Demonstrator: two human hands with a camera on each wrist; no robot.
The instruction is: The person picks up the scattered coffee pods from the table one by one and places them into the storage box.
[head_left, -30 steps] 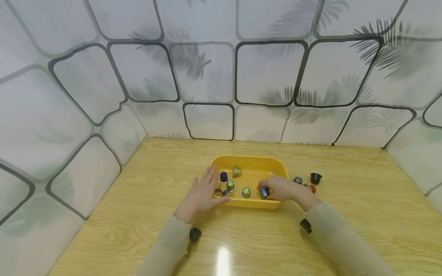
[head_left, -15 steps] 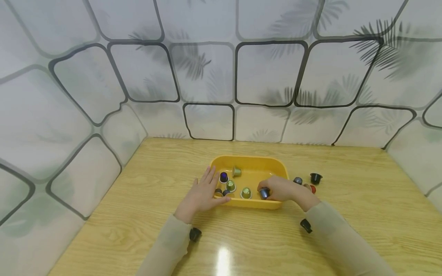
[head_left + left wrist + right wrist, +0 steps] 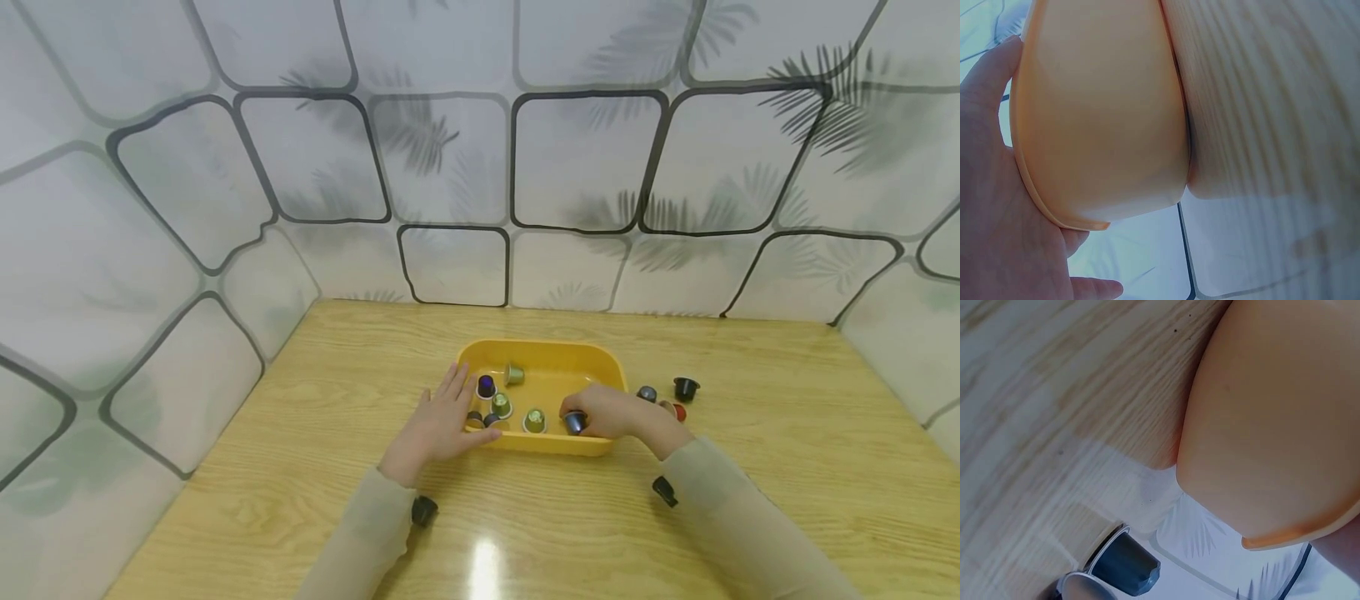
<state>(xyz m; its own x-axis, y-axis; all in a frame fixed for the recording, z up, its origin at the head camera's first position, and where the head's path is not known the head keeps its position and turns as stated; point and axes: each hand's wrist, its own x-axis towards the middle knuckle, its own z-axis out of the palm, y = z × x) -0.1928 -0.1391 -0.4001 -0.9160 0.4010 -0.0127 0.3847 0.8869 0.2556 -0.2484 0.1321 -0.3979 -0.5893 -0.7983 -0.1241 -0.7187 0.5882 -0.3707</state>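
Observation:
A yellow plastic tray (image 3: 551,444) stands on the wooden table with several coffee capsules inside. My left hand (image 3: 438,423) rests over its left rim with fingers spread and straight; the left wrist view shows the palm against the rim. Inside the tray's right end, my right hand (image 3: 613,410) holds a dark blue coffee capsule (image 3: 575,423) between thumb and fingers. Green capsules (image 3: 535,420) stand left of it, and a pale green capsule (image 3: 513,374) lies on its side farther back. A purple capsule (image 3: 486,385) is near the left fingers. In the right wrist view, the tray wall hides the fingertips.
Right of the tray lie a black capsule (image 3: 686,387), a grey capsule (image 3: 647,392) and a red one (image 3: 680,411), partly behind the right wrist. Patterned panels (image 3: 450,262) enclose the table at the back and sides.

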